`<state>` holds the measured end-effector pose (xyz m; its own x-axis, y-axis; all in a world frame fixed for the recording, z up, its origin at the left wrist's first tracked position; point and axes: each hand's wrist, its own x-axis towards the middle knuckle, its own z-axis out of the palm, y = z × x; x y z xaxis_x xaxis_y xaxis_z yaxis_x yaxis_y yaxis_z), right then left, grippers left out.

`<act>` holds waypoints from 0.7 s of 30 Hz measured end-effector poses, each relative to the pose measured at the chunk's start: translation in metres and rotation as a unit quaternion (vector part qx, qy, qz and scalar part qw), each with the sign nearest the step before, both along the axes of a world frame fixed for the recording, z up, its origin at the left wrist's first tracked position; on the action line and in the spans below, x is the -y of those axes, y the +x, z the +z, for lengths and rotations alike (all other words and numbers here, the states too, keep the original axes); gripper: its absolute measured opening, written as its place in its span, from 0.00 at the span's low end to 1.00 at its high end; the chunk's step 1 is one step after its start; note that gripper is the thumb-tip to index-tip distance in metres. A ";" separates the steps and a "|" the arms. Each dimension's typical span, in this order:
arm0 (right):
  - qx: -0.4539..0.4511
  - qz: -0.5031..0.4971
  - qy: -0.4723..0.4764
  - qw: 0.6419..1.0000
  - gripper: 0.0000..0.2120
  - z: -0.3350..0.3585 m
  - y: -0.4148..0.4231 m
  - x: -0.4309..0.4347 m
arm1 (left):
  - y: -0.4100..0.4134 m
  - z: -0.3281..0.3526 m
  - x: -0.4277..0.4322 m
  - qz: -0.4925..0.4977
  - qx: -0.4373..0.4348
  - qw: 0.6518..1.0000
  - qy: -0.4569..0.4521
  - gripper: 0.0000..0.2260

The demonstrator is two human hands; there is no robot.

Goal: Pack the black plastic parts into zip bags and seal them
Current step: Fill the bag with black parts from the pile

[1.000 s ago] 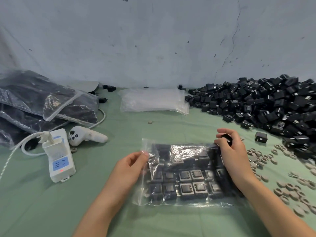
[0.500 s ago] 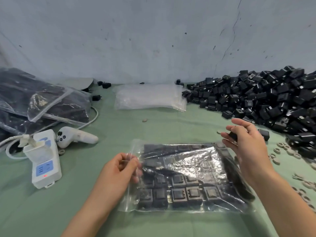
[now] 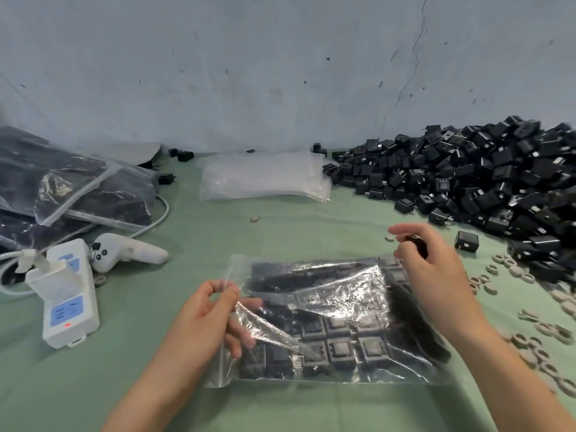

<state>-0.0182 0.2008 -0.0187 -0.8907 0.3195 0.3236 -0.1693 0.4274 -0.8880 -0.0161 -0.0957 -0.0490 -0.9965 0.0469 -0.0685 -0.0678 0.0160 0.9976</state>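
Visible body parts: two bare hands and two slender bare forearms, all of one person. Left hand (image 3: 205, 319) and left forearm (image 3: 149, 397): skin uncovered from fingertips to the frame edge. Right hand (image 3: 436, 275) and right forearm (image 3: 511, 378): likewise uncovered throughout. Fingernails too blurred to assess.
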 end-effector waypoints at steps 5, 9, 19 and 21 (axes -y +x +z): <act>0.003 0.026 0.343 0.939 0.10 0.003 0.005 0.002 | 0.002 0.000 -0.002 0.010 0.017 1.000 -0.002 0.07; 0.053 0.058 0.414 0.907 0.12 0.003 0.005 0.009 | 0.004 0.003 -0.003 0.002 0.029 1.000 0.008 0.07; 0.040 0.046 0.389 0.919 0.12 -0.001 0.001 0.017 | 0.008 0.012 -0.008 0.009 0.026 0.999 0.026 0.06; 0.045 0.051 0.389 0.919 0.12 0.000 0.001 0.020 | 0.007 0.013 -0.009 0.001 0.031 0.999 0.038 0.06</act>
